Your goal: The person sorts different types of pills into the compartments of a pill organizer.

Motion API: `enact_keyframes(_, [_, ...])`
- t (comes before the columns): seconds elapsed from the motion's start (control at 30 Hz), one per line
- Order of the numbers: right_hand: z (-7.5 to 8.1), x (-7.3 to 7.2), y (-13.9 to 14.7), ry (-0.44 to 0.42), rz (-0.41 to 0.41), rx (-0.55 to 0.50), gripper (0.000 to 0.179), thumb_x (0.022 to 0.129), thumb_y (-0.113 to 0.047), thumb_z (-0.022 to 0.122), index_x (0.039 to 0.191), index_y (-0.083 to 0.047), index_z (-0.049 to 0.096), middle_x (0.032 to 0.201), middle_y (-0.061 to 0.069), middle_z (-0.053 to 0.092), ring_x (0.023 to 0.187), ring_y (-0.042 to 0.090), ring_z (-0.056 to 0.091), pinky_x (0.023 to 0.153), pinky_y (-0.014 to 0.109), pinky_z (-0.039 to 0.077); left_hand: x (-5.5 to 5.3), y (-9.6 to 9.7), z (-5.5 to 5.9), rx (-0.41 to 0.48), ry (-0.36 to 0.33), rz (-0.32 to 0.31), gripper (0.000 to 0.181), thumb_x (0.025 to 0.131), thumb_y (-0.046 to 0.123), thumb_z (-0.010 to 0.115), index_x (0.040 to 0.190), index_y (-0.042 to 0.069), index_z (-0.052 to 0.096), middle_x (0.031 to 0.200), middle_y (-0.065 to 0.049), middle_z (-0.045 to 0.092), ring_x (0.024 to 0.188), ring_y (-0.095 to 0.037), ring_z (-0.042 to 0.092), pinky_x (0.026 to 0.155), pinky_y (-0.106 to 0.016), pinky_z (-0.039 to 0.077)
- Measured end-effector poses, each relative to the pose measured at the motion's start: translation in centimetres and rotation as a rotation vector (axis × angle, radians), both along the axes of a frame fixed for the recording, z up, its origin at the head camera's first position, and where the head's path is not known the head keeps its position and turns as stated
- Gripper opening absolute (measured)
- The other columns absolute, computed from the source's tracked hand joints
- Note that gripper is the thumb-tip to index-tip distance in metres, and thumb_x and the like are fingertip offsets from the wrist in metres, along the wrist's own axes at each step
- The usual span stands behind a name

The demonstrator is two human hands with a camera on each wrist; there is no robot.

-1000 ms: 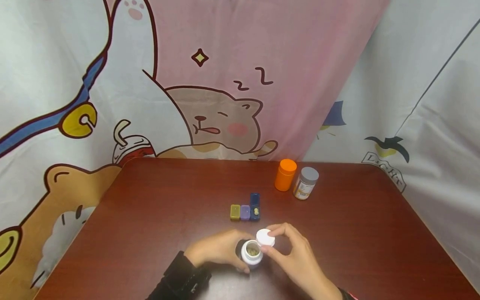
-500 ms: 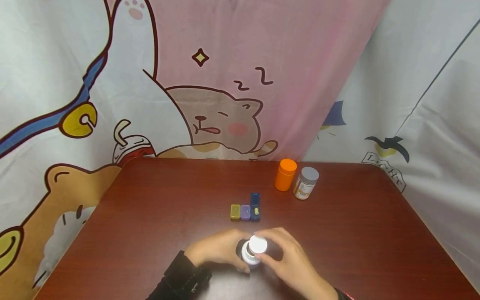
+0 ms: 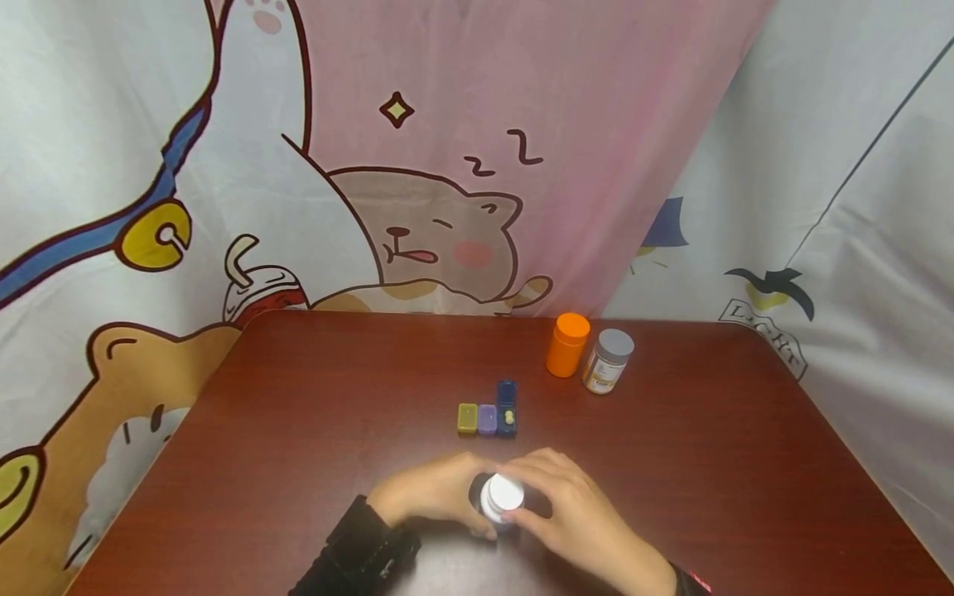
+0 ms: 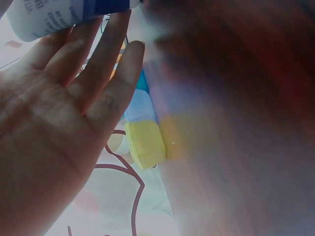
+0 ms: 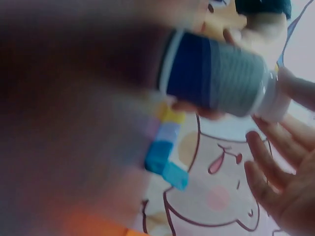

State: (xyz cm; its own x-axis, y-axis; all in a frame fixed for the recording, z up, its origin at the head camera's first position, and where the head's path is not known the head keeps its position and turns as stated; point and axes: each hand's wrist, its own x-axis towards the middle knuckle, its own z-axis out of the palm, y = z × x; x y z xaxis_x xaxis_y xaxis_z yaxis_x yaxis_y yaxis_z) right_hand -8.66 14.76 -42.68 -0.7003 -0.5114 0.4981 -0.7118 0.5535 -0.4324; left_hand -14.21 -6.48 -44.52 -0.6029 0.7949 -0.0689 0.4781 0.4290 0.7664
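Near the front of the table, my left hand point(image 3: 436, 497) grips a white and dark-blue pill bottle point(image 5: 211, 73) around its body. The white cap point(image 3: 507, 492) sits over the mouth, pinched between the thumb and fingers of my right hand point(image 3: 577, 517); whether it is threaded on cannot be seen. Printed lettering shows on the bottle point(image 4: 54, 17) in the left wrist view. Just beyond the hands lies a small pill organizer with a yellow compartment point(image 3: 467, 419), a purple one point(image 3: 488, 420) and a blue one point(image 3: 507, 429). The blue lid stands up, and pale tablets point(image 3: 509, 417) lie inside.
At the back right stand an orange bottle point(image 3: 567, 346) and a clear, labelled jar with a grey lid point(image 3: 609, 362), side by side. A printed cartoon curtain point(image 3: 566, 99) hangs behind the reddish-brown table point(image 3: 335, 381).
My right hand has brought the cap left and down, from beside the uncovered bottle onto its mouth. The left hand keeps its grip in the same place.
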Motion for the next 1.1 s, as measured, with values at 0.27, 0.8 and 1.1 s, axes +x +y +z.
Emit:
enact_keyframes(0.27, [1.4, -0.8, 0.3, 0.031, 0.094, 0.141, 0.046, 0.076, -0.025, 0.081, 0.120, -0.016, 0.069, 0.109, -0.010, 0.072, 0.100, 0.005, 0.055, 0.086, 0.037, 0.053, 0.0, 0.1, 0.1, -0.015, 0.011, 0.001, 0.055, 0.064, 0.022, 0.089, 0.114, 0.014, 0.069, 0.099, 0.010, 0.072, 0.087, 0.003, 0.058, 0.088, -0.025, 0.050])
enact_keyframes(0.8, [1.7, 1.0, -1.9, 0.119, -0.249, 0.219, 0.045, 0.061, -0.043, 0.087, 0.093, -0.018, 0.069, 0.082, -0.009, 0.066, 0.078, 0.007, 0.056, 0.069, 0.037, 0.055, 0.3, 0.1, 0.3, 0.009, -0.017, 0.019, 0.049, 0.062, 0.018, 0.088, 0.107, 0.015, 0.070, 0.095, 0.010, 0.072, 0.084, 0.002, 0.059, 0.084, -0.021, 0.051])
enact_keyframes(1.1, [0.7, 1.0, -2.3, 0.237, -0.368, 0.258, 0.059, 0.059, -0.065, 0.081, 0.079, -0.017, 0.054, 0.065, -0.010, 0.046, 0.061, 0.008, 0.044, 0.054, 0.030, 0.042, 0.3, 0.2, 0.2, 0.015, -0.007, 0.010, 0.043, 0.061, 0.016, 0.087, 0.101, 0.015, 0.070, 0.089, 0.012, 0.071, 0.080, 0.003, 0.059, 0.079, -0.019, 0.051])
